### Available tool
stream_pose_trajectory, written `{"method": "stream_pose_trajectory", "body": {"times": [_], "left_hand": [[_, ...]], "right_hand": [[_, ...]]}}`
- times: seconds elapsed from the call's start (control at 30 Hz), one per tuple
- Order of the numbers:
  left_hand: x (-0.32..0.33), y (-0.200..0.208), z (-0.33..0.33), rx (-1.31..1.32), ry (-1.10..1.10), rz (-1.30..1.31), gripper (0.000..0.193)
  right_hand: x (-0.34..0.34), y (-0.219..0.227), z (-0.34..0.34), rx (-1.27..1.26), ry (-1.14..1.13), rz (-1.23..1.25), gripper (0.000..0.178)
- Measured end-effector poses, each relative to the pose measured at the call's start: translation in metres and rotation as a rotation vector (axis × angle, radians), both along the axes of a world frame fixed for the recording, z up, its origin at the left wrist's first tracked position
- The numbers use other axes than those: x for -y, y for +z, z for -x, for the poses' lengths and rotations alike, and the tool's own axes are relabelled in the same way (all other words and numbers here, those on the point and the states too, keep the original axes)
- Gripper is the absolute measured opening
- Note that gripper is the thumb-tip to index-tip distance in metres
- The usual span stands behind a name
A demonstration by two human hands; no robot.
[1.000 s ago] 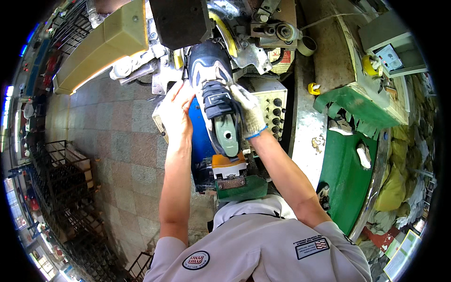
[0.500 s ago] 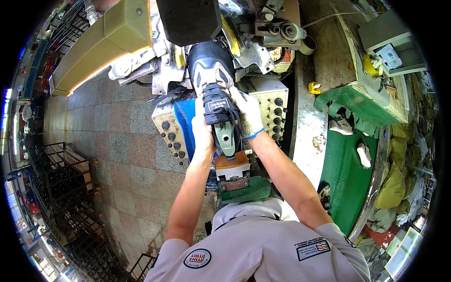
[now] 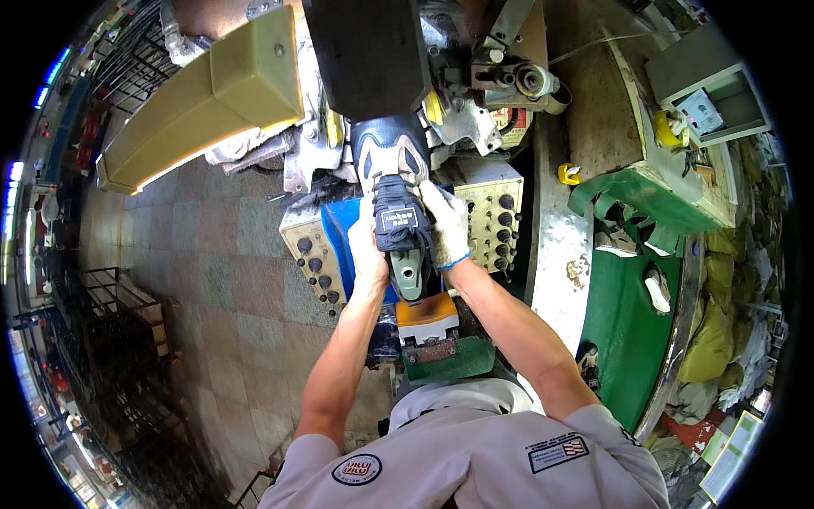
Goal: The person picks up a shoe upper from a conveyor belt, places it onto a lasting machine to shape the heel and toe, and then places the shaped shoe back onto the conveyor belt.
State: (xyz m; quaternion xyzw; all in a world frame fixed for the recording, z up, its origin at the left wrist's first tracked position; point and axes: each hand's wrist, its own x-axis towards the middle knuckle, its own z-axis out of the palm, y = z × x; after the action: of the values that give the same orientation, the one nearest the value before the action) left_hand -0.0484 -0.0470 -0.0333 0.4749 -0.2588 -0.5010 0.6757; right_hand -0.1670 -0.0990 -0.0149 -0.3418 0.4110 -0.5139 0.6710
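Your bare left hand and knit-gloved right hand are both half-curled, grip wrapped round a chunky dark-and-white shoe, smooth green last poking out.

Left hand now wrapping the left flank of the shoe near its heel, no longer reaching with outstretched fingers alongside its front half. Left forearm slanting in closer behind the shoe. Control panel, left of the shoe, now showing its dark knobs, which hand and forearm were mostly masking a second ago. Blue part now showing mainly outside the left hand, rather than between it and the shoe. Dark block, ahead of the shoe, covering more of the toe from this viewpoint. Heel end sitting further left over the orange pad behind the shoe.
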Motion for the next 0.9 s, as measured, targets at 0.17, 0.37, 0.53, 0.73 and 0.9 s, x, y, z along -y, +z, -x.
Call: {"method": "stream_pose_trajectory", "body": {"times": [0.17,0.37,0.53,0.73,0.9], "left_hand": [[0.004,-0.008,-0.013,0.426,-0.045,0.053,0.034],[-0.008,0.007,-0.006,0.261,-0.015,0.004,0.039],[-0.007,0.005,-0.012,0.176,-0.024,0.023,0.04],[-0.087,-0.061,-0.024,0.456,0.19,-0.327,0.055],[-0.196,-0.149,0.042,0.782,-0.164,-0.684,0.079]], "right_hand": [[0.004,0.001,-0.006,-0.128,-0.029,0.05,0.032],[-0.006,0.01,-0.002,-0.103,-0.021,0.054,0.03],[-0.002,0.011,-0.003,0.004,-0.003,-0.003,0.03],[-0.024,-0.039,0.08,0.401,0.009,-0.125,0.044],[-0.099,-0.027,0.163,0.034,-0.16,-0.145,0.049]]}}
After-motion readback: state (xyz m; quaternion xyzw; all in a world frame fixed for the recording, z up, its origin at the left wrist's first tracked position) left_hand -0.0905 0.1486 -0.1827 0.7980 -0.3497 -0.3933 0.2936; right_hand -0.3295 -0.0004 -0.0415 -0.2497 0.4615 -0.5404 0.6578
